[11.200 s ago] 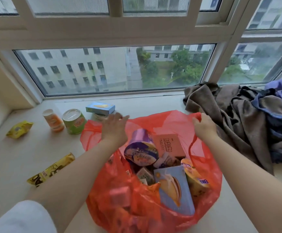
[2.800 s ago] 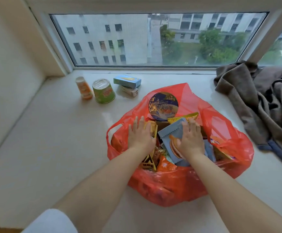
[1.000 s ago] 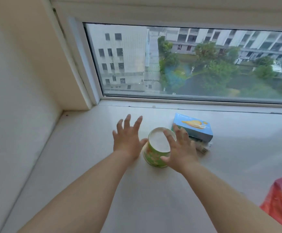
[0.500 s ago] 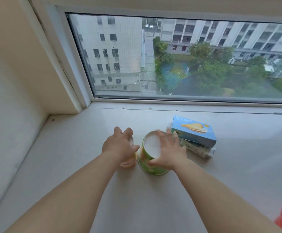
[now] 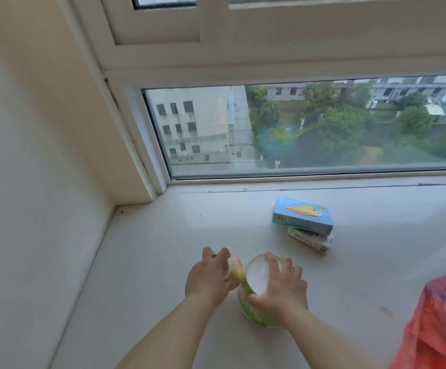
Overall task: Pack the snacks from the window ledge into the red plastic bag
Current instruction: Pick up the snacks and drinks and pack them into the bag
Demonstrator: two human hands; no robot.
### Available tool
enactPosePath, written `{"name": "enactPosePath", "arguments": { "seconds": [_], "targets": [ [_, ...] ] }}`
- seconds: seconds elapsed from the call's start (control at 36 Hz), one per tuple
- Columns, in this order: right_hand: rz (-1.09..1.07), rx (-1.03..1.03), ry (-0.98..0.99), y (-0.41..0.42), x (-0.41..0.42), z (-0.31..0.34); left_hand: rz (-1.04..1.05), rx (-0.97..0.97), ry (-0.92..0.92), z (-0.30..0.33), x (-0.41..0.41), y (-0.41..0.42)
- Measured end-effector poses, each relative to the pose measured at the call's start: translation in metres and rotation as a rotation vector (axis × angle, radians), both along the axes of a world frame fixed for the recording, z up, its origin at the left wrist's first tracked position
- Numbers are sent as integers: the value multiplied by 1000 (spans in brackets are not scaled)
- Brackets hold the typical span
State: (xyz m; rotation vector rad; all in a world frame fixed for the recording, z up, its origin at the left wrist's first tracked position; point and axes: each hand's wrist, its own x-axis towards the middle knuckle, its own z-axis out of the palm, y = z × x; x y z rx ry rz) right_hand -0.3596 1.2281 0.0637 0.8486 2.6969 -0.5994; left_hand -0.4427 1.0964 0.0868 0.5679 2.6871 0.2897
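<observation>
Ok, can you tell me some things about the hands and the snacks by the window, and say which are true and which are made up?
1. The right hand grips the green round tub with the white lid. True.
2. The left hand is empty. False: it holds the small orange cup.
3. The light blue cardboard box lies on top of a white packet. True.
4. The blue box is inside the red plastic bag. False: it sits on the pale window ledge, apart from the bag.
5. The bag is at the left. False: it is at the right edge.
</observation>
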Motion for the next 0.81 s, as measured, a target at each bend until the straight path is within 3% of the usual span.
{"name": "enactPosePath", "arguments": {
  "seconds": [0.22, 0.47, 0.64, 0.81],
  "targets": [
    [-192, -39, 101, -4, 80, 60, 114, 246, 24, 63, 71, -13],
    [-403, -2, 444, 2, 197, 107, 165, 608, 77, 110, 158, -11],
    [-542, 142, 608, 24, 274, 130, 208, 885, -47, 114, 219, 26],
    [-637, 189, 741, 61, 342, 143, 233, 1020, -199, 118, 271, 78]
  ]
}}
